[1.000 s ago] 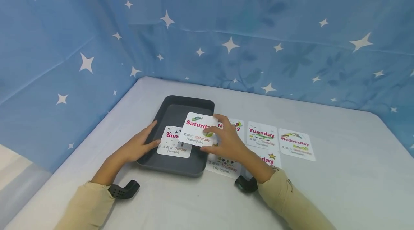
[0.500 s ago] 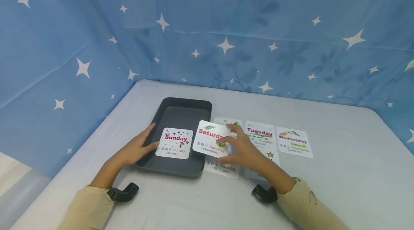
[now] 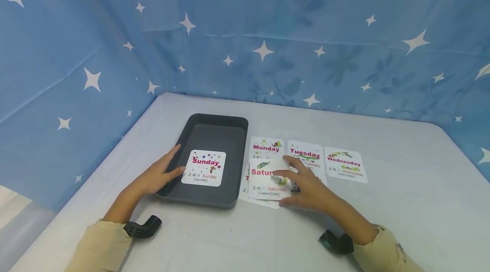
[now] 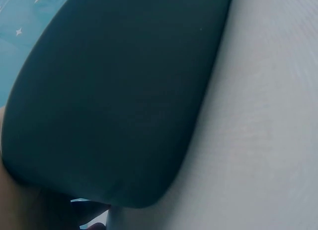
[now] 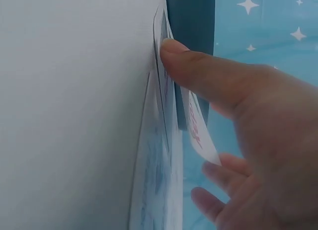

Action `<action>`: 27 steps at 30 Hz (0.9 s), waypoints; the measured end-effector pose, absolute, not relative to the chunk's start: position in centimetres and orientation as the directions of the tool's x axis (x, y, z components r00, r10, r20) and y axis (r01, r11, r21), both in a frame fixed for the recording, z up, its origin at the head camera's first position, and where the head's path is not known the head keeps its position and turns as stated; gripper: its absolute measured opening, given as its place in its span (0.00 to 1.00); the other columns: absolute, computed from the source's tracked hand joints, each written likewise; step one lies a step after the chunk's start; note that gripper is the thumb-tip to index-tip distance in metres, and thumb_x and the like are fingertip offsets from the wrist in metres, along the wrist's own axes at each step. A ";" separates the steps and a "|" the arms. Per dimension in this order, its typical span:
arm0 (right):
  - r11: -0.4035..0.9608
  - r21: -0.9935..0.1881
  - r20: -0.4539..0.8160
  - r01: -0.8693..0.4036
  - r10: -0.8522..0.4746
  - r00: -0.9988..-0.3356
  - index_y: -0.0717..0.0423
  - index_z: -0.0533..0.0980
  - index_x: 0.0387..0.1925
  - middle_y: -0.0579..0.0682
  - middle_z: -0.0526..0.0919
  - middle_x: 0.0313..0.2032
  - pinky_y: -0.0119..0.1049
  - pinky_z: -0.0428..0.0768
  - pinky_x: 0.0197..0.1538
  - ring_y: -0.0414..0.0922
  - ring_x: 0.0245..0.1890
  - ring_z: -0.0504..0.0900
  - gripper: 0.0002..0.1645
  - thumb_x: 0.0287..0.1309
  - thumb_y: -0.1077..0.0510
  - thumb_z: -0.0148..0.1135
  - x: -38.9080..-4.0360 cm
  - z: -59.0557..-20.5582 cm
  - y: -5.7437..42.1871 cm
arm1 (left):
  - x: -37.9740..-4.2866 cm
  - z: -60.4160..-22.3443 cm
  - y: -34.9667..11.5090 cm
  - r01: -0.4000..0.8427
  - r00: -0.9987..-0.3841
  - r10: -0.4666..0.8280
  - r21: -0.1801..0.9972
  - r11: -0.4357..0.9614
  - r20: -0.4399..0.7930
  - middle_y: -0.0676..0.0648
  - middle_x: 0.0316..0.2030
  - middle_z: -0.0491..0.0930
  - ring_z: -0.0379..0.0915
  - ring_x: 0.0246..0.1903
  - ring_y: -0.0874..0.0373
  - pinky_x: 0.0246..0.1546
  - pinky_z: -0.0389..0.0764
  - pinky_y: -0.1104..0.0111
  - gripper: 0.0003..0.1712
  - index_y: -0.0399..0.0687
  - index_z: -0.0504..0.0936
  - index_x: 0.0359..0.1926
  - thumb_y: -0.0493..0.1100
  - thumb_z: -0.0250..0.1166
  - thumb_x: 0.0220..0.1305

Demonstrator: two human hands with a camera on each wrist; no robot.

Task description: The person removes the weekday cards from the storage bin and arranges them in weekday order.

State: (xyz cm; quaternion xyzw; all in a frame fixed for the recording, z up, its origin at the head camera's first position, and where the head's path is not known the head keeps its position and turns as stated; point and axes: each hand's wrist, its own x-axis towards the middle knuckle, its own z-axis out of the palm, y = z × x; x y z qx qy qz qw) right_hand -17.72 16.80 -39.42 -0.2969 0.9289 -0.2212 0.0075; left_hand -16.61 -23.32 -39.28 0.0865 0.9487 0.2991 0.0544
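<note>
My right hand (image 3: 308, 188) pinches the Saturday flashcard (image 3: 264, 192) by its right side, thumb at the lower edge and fingers above. This card hovers low over the Thursday card (image 3: 245, 185), covering most of it. In the right wrist view the thumb (image 5: 198, 71) is near the card edges. My left hand (image 3: 155, 175) rests along the left rim of a dark grey tray (image 3: 218, 129), fingers fairly straight, thumb pointing inward. Beside that thumb the Sunday card (image 3: 203, 168) lies face up in the tray. The left wrist view is mostly filled by the tray (image 4: 109, 101).
Right of the tray lie the Monday card (image 3: 266, 148), the Tuesday card (image 3: 306, 151) and the Wednesday card (image 3: 346, 165). Another card is partly hidden under my right hand. A white cloth covers the table (image 3: 405, 187); a blue starry curtain (image 3: 291, 17) hangs behind and at left.
The Saturday card has gone from above the tray, over the Sunday card, rightward and down to the Thursday card, held in my right hand. The Sunday card is now uncovered. My left hand stays put.
</note>
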 end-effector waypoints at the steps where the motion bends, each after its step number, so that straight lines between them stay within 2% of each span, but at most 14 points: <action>1: 0.730 -0.411 0.110 -0.547 -0.555 -0.824 0.39 0.72 0.55 0.53 0.55 0.67 0.58 0.72 0.53 0.60 0.62 0.62 0.42 0.32 0.47 0.76 -17.6 -39.5 17.0 | -16.7 -39.3 -23.3 0.132 -0.979 0.199 0.580 0.804 -0.053 0.29 0.68 0.44 0.41 0.66 0.31 0.62 0.48 0.40 0.43 0.38 0.42 0.70 0.55 0.50 0.66; 5: 0.749 -0.402 0.081 -0.526 -0.543 -0.836 0.40 0.72 0.55 0.55 0.55 0.67 0.56 0.72 0.52 0.61 0.62 0.63 0.42 0.31 0.45 0.76 -17.3 -39.7 18.1 | -16.7 -39.3 -23.2 0.132 -0.979 0.197 0.574 0.808 -0.053 0.29 0.68 0.44 0.41 0.66 0.31 0.62 0.49 0.40 0.43 0.38 0.42 0.70 0.55 0.50 0.66; 8: 0.747 -0.424 0.066 -0.512 -0.538 -0.841 0.42 0.72 0.56 0.56 0.55 0.66 0.43 0.78 0.46 0.59 0.58 0.67 0.43 0.32 0.45 0.76 -17.1 -39.6 19.2 | -16.7 -39.2 -23.3 0.131 -0.980 0.193 0.568 0.813 -0.051 0.28 0.68 0.45 0.42 0.66 0.31 0.62 0.49 0.40 0.43 0.37 0.42 0.70 0.55 0.50 0.66; 9: 0.749 -0.426 0.063 -0.507 -0.535 -0.843 0.42 0.71 0.56 0.57 0.56 0.66 0.42 0.78 0.45 0.59 0.57 0.68 0.43 0.31 0.45 0.76 -17.1 -39.6 19.6 | -16.6 -39.2 -23.3 0.130 -0.980 0.193 0.570 0.811 -0.051 0.28 0.67 0.45 0.42 0.66 0.31 0.62 0.49 0.40 0.43 0.37 0.42 0.70 0.54 0.50 0.66; 12: 0.757 -0.430 0.049 -0.492 -0.525 -0.850 0.43 0.70 0.57 0.58 0.57 0.65 0.45 0.78 0.46 0.61 0.57 0.68 0.44 0.32 0.45 0.76 -17.0 -39.4 20.9 | -16.6 -39.1 -23.3 0.130 -0.980 0.191 0.568 0.813 -0.049 0.28 0.67 0.45 0.42 0.65 0.30 0.62 0.49 0.39 0.42 0.37 0.43 0.70 0.54 0.50 0.66; 15: 0.780 -0.407 0.036 -0.476 -0.507 -0.861 0.44 0.69 0.58 0.59 0.57 0.65 0.59 0.72 0.52 0.63 0.61 0.63 0.47 0.31 0.43 0.75 -16.9 -39.3 22.4 | -16.6 -39.1 -23.2 0.133 -0.980 0.192 0.570 0.811 -0.044 0.28 0.67 0.45 0.42 0.65 0.30 0.61 0.50 0.39 0.43 0.37 0.43 0.70 0.54 0.51 0.66; 16: 0.782 -0.411 0.030 -0.468 -0.502 -0.864 0.45 0.68 0.59 0.60 0.57 0.65 0.60 0.71 0.52 0.63 0.61 0.62 0.47 0.31 0.43 0.75 -16.9 -39.2 22.9 | -16.6 -39.1 -23.2 0.135 -0.980 0.193 0.569 0.811 -0.042 0.27 0.67 0.45 0.42 0.65 0.30 0.61 0.50 0.39 0.43 0.36 0.43 0.70 0.54 0.51 0.66; 22: 0.805 -0.439 -0.058 -0.400 -0.470 -0.881 0.48 0.67 0.60 0.60 0.56 0.64 0.61 0.68 0.54 0.64 0.61 0.59 0.50 0.31 0.41 0.74 -16.7 -38.7 26.5 | -16.6 -39.3 -23.4 0.141 -0.978 0.203 0.576 0.805 -0.044 0.28 0.67 0.45 0.42 0.65 0.30 0.61 0.49 0.38 0.43 0.36 0.42 0.70 0.55 0.51 0.66; 27: 0.832 -0.424 -0.183 -0.358 -0.466 -0.865 0.50 0.62 0.63 0.60 0.54 0.64 0.59 0.69 0.54 0.63 0.61 0.60 0.55 0.29 0.43 0.75 -17.0 -37.7 29.1 | -16.8 -39.5 -23.4 0.145 -0.978 0.205 0.569 0.810 -0.042 0.27 0.67 0.45 0.43 0.65 0.29 0.60 0.49 0.38 0.44 0.36 0.42 0.70 0.55 0.51 0.65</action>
